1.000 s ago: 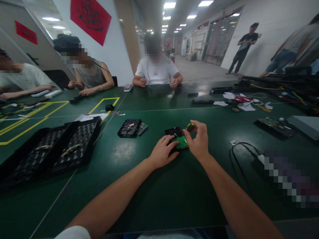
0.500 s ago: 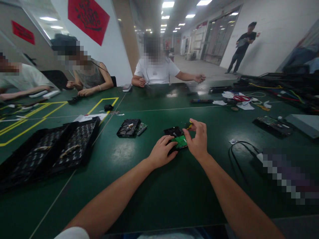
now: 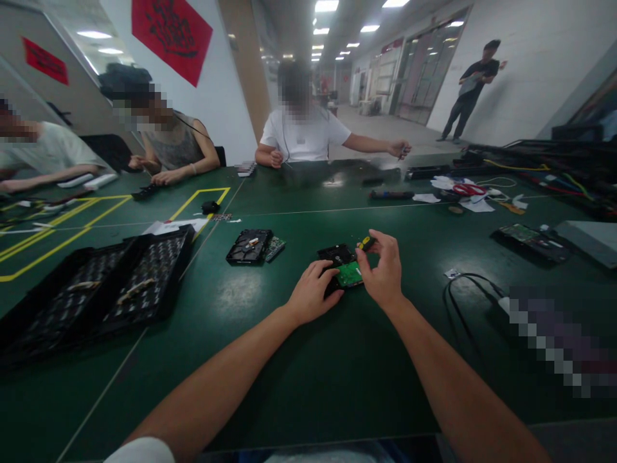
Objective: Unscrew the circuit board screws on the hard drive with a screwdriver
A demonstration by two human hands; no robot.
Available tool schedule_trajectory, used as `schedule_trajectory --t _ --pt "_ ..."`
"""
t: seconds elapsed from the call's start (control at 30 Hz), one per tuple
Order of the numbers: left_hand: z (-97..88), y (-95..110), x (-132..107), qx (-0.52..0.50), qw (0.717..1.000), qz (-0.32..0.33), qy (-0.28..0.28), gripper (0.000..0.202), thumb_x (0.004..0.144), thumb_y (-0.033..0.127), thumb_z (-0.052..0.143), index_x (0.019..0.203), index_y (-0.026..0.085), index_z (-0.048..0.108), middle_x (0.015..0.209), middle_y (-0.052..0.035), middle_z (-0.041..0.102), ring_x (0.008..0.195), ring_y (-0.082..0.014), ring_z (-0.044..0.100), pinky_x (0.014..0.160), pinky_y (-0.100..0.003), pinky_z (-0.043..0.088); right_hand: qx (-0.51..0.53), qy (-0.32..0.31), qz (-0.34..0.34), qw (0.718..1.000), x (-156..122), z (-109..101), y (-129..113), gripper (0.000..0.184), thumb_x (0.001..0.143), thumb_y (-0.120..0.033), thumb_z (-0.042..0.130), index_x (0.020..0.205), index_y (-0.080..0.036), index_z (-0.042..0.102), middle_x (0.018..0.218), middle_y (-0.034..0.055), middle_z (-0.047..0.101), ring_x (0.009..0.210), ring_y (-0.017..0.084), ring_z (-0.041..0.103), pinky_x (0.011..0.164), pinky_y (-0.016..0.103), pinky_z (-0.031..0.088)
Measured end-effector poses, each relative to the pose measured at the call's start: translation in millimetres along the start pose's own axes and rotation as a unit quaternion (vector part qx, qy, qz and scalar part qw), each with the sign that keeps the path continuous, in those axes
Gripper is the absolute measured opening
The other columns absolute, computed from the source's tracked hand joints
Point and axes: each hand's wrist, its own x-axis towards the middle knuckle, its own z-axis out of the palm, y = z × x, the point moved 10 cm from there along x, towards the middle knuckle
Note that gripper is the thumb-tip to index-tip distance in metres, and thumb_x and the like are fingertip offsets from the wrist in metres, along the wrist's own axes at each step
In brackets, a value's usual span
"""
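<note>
A black hard drive (image 3: pixel 336 254) with a green circuit board (image 3: pixel 349 275) on it lies on the green table (image 3: pixel 289 360) in front of me. My left hand (image 3: pixel 312 296) rests on the drive's near left edge, fingers curled over it, holding it down. My right hand (image 3: pixel 384 269) hovers over the drive's right side, fingers pinched round a small black and yellow screwdriver (image 3: pixel 366 243) that points down at the board.
A second hard drive (image 3: pixel 249 247) with a loose board (image 3: pixel 274 248) lies to the left. Black trays (image 3: pixel 96 289) stand at the near left. A black cable (image 3: pixel 470 296) curls at the right. Three seated people work across the table; another stands by the far wall.
My right hand has turned slightly, showing more of the screwdriver's handle. The person opposite has stretched an arm out to the right. My left hand has stayed put.
</note>
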Motion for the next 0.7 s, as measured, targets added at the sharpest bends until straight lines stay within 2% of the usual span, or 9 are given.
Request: schedule_trajectory --t 0.13,0.3,0.4,0.53,0.7 --pt "0.3 0.7 0.1 -0.001 1.000 -0.001 -0.009 0.052 0.094 0.039 0.072 0.140 0.019 0.057 0.147 -0.0170 0.054 0.141 -0.0355 0.049 0.118 -0.057 0.047 0.038 -0.033 0.033 0.998 -3.3 9.2 6.7 0.060 0.104 -0.028 0.057 0.159 -0.029 0.034 0.141 0.0145 0.059 0.108 0.025 0.072 0.100 0.050 0.061" --pt "1.7 -0.6 0.4 0.003 1.000 -0.003 -0.009 0.052 0.094 0.039 0.071 0.140 0.019 0.057 0.147 -0.0162 0.054 0.141 -0.0354 0.049 0.119 -0.057 0.046 0.005 -0.049 0.010 0.999 -3.6 11.2 3.9 0.061 0.102 -0.033 0.064 0.158 -0.031 0.042 0.134 0.0126 0.061 0.107 0.027 0.070 0.095 0.050 0.063" --pt "2.0 -1.5 0.9 0.001 1.000 -0.006 -0.006 0.052 0.094 0.040 0.072 0.139 0.020 0.057 0.146 -0.0159 0.055 0.141 -0.0351 0.049 0.119 -0.057 0.046 0.001 -0.057 0.018 0.998 -4.1 12.8 7.5 0.061 0.104 -0.033 0.059 0.161 -0.034 0.038 0.135 0.0121 0.063 0.105 0.027 0.071 0.096 0.052 0.063" --pt "1.1 -0.3 1.5 -0.005 1.000 -0.006 -0.005 0.051 0.094 0.038 0.072 0.139 0.020 0.057 0.146 -0.0160 0.055 0.141 -0.0350 0.050 0.119 -0.057 0.046 0.046 -0.064 0.038 0.996 -6.2 16.1 12.1 0.060 0.107 -0.031 0.052 0.164 -0.033 0.032 0.142 0.0114 0.064 0.111 0.027 0.073 0.103 0.051 0.061" --pt "0.3 -2.0 1.6 -0.014 1.000 -0.018 -0.003 0.055 0.091 0.038 0.074 0.140 0.019 0.055 0.148 -0.0170 0.054 0.143 -0.0351 0.049 0.120 -0.056 0.045 0.057 -0.057 0.038 0.996 -7.0 16.1 12.5 0.063 0.104 -0.032 0.060 0.162 -0.032 0.035 0.140 0.0121 0.064 0.111 0.026 0.073 0.100 0.048 0.062"
